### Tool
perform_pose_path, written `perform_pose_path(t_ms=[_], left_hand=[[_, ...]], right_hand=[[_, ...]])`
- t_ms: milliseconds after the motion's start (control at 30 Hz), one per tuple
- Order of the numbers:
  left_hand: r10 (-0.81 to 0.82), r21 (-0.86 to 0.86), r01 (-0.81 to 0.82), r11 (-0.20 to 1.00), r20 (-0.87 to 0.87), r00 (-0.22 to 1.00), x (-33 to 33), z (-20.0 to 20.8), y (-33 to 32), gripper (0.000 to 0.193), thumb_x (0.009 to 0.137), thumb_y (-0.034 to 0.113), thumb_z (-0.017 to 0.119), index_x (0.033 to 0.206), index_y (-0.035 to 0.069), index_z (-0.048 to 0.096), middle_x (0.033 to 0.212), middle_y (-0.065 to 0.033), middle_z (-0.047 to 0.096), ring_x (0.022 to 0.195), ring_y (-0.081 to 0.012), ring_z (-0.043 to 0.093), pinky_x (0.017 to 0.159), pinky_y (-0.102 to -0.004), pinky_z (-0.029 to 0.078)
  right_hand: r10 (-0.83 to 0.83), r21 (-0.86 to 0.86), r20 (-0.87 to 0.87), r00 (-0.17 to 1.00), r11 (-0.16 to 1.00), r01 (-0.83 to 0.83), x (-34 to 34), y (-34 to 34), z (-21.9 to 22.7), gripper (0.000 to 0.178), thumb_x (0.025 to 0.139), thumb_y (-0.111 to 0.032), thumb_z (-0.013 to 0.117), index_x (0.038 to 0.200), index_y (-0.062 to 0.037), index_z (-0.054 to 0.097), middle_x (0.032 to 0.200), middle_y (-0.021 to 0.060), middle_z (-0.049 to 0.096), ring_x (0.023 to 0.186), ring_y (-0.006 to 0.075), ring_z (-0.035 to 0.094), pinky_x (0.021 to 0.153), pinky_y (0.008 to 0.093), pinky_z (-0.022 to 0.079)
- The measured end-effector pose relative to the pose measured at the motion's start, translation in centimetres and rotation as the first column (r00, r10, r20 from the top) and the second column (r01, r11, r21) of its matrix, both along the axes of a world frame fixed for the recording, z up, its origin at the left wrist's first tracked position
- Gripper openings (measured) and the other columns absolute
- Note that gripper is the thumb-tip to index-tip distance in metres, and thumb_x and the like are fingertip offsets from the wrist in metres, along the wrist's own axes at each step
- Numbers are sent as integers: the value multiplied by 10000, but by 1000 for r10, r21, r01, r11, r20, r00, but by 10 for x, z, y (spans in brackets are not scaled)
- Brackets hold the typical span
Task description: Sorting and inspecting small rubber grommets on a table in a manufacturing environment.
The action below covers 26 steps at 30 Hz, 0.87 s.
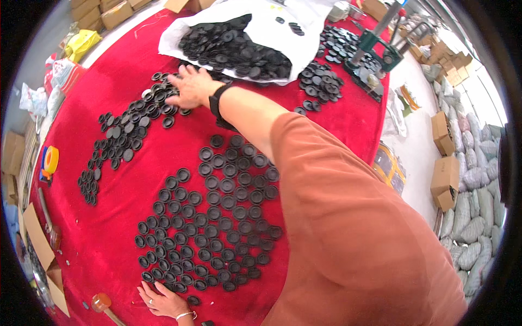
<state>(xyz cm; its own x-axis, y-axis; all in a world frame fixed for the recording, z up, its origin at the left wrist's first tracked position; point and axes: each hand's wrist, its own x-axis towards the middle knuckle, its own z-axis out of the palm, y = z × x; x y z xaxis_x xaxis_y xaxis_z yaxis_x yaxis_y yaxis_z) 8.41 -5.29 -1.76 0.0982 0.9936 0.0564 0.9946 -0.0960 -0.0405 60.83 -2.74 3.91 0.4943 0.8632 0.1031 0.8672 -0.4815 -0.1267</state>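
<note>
My right hand [191, 88] reaches far across the red cloth [109, 239], fingers spread over a loose band of black round caps [122, 130]. Whether it presses on any cap is hidden beneath the palm. A dark watch band [216, 103] circles that wrist. Down at the near side, my left hand [161, 300] lies flat with its fingers apart, at the edge of a wide single layer of black round caps [209, 217]. Most of these caps show a ringed, hollow face. One lone cap [193, 300] sits beside the left hand.
A white sack [304, 49] spills more black caps at the back. Right of it stands a green press [375, 51] among other caps. An orange-headed mallet [101, 302] and a tape dispenser [50, 160] lie leftward. Cartons [446, 182] and stacked bags [473, 217] line the right.
</note>
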Motion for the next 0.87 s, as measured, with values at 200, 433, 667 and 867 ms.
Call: perform_pose_path(t_ms=[200,433,667,867], left_hand=[[-33,82,37,996,-47,998,-12,-15,3,481,954,472,354,1357,218,421,1439,-25,364,1322,-224,335,1011,-539,252],[-44,86,47,995,-32,999,-12,-11,3,483,960,475,338,1356,213,426,1441,-23,359,1306,-230,355,1014,-532,244],[-28,38,28,999,15,999,0,-3,1,501,962,468,313,1349,176,440,1438,-39,369,1308,-234,355,1016,-528,241],[-28,23,27,999,60,998,3,-6,5,497,962,493,280,1363,242,432,1438,-7,377,1278,-245,389,977,-567,259]], right_hand=[[-20,-180,-14,1000,984,17,4,8,-22,591,882,-576,355,1374,-253,405,1443,163,317,1348,367,250,980,694,175],[174,-255,-129,976,946,-202,-47,-90,-18,765,833,-683,396,1461,-289,205,1523,178,108,1371,443,140,951,702,231],[165,-53,-60,984,984,-168,-41,-154,12,617,876,-480,509,1374,-149,355,1356,234,347,1176,370,460,876,506,434],[161,-197,-177,971,961,-195,-131,-261,76,282,843,-325,575,969,-73,574,883,157,599,830,324,632,691,447,512]])
